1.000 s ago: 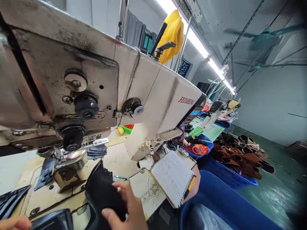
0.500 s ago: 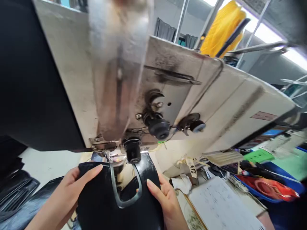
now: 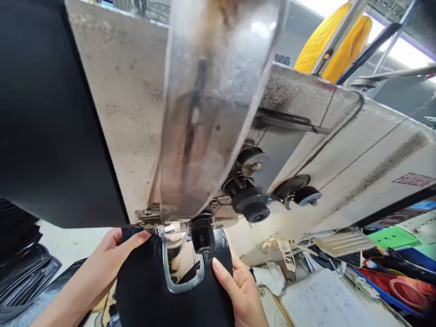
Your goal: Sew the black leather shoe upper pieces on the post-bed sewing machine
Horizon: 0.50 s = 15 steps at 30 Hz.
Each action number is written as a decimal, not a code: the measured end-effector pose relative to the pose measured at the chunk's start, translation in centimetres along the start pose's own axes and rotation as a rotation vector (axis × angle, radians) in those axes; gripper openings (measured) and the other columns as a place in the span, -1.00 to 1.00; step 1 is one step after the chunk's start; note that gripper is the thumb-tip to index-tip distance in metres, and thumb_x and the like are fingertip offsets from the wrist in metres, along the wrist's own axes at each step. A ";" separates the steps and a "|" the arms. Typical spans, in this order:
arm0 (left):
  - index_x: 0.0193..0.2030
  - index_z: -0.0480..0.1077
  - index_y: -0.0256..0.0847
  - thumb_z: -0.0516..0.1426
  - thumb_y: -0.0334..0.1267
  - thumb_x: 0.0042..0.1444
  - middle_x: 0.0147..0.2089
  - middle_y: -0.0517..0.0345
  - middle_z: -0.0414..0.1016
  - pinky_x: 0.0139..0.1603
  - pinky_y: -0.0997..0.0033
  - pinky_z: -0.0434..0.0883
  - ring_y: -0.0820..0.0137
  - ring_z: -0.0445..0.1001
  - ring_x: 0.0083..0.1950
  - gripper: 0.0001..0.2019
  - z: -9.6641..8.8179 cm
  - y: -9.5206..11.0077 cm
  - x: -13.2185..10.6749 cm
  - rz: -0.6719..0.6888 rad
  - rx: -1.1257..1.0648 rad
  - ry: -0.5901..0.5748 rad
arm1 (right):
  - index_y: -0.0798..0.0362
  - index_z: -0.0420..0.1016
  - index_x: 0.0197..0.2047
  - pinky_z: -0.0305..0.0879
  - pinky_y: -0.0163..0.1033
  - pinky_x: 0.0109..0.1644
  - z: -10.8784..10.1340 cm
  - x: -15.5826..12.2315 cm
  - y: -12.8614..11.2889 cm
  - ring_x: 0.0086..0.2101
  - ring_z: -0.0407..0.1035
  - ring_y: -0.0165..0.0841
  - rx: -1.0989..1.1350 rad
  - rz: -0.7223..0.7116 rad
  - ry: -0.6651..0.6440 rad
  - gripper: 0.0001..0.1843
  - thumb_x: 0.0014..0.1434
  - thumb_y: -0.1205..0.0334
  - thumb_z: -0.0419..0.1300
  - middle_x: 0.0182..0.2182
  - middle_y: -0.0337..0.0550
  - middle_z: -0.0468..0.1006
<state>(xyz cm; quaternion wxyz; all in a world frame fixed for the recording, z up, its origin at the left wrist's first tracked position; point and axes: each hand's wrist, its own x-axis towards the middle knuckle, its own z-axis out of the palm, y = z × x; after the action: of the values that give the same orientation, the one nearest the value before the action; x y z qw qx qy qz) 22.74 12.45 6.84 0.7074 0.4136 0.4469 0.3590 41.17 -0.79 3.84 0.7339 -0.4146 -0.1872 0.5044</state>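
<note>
A black leather-like piece (image 3: 177, 309) with a grey-edged, U-shaped cut-out lies under the head of a sewing machine (image 3: 122, 113). My left hand (image 3: 107, 259) pinches its left upper edge, thumb on top, close to the presser foot (image 3: 151, 222). On the right side my right hand (image 3: 238, 290) grips the same piece, thumb above and fingers beneath. The needle area is partly hidden by the machine head and a clear plastic guard (image 3: 211, 113). Part of the machine bed shows through the cut-out.
Stacked black pieces (image 3: 23, 277) lie at the left. To the right are a written sheet of paper (image 3: 323, 295), crumpled white cloth or paper (image 3: 270, 277) and a blue tray (image 3: 391, 297) with red items. A yellow thread cone (image 3: 330, 41) stands above the machine.
The camera view has shifted closer, so the machine appears larger and farther right. The black piece's upper edge sits slightly farther under the machine head. Both hands keep their hold.
</note>
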 end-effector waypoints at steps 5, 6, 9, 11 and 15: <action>-0.45 0.43 -0.23 0.43 -0.11 -0.08 -0.57 0.27 0.59 -0.57 0.60 0.37 0.47 0.48 -0.59 -0.69 -0.6 -0.6 0.6 0.002 0.007 -0.002 | 0.01 0.58 0.10 0.46 0.04 0.14 -0.3 -0.4 0.2 -0.04 0.59 -0.01 -0.032 -0.051 0.011 -0.42 0.00 0.10 0.53 -0.12 0.00 0.74; -0.45 0.44 -0.23 0.42 -0.12 -0.06 -0.58 0.27 0.58 -0.56 0.60 0.38 0.46 0.49 -0.58 -0.70 -0.6 -0.6 0.6 0.004 0.013 -0.001 | 0.00 0.59 0.09 0.42 0.06 0.19 -0.3 -0.6 0.2 -0.02 0.58 -0.01 -0.047 -0.068 0.004 -0.40 -0.02 0.10 0.54 -0.11 0.00 0.73; -0.48 0.44 -0.23 0.41 -0.15 -0.04 -0.59 0.29 0.57 -0.60 0.62 0.32 0.49 0.45 -0.61 -0.73 -0.3 0.0 0.4 0.016 0.021 -0.001 | -0.02 0.62 0.05 0.41 0.10 0.20 -0.4 -1.0 0.3 -0.03 0.59 0.03 -0.110 -0.098 0.005 -0.40 -0.09 0.09 0.56 -0.19 -0.01 0.75; -0.52 0.45 -0.22 0.41 -0.17 -0.07 -0.61 0.32 0.54 -0.64 0.64 0.25 0.52 0.41 -0.63 -0.74 0.1 0.3 0.1 0.028 0.016 -0.006 | -0.01 0.63 0.02 0.42 0.11 0.18 -0.5 -1.2 0.4 -0.03 0.58 0.05 -0.137 -0.095 0.016 -0.41 -0.10 0.06 0.56 -0.22 -0.01 0.75; -0.49 0.54 -0.21 0.38 -0.07 -0.07 -0.60 0.26 0.56 -0.53 0.57 0.40 0.41 0.51 -0.55 -0.75 0.9 -0.5 -1.3 0.025 -0.005 -0.028 | 0.03 0.57 0.10 0.39 0.10 0.21 -0.2 -1.1 0.1 0.03 0.55 0.04 -0.126 -0.058 -0.001 -0.33 -0.08 0.07 0.56 -0.12 0.04 0.73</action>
<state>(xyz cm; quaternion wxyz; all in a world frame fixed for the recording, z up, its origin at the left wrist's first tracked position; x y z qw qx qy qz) 23.26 10.87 7.04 0.7100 0.4224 0.4308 0.3632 40.79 -1.81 3.84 0.7206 -0.4541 -0.2306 0.4704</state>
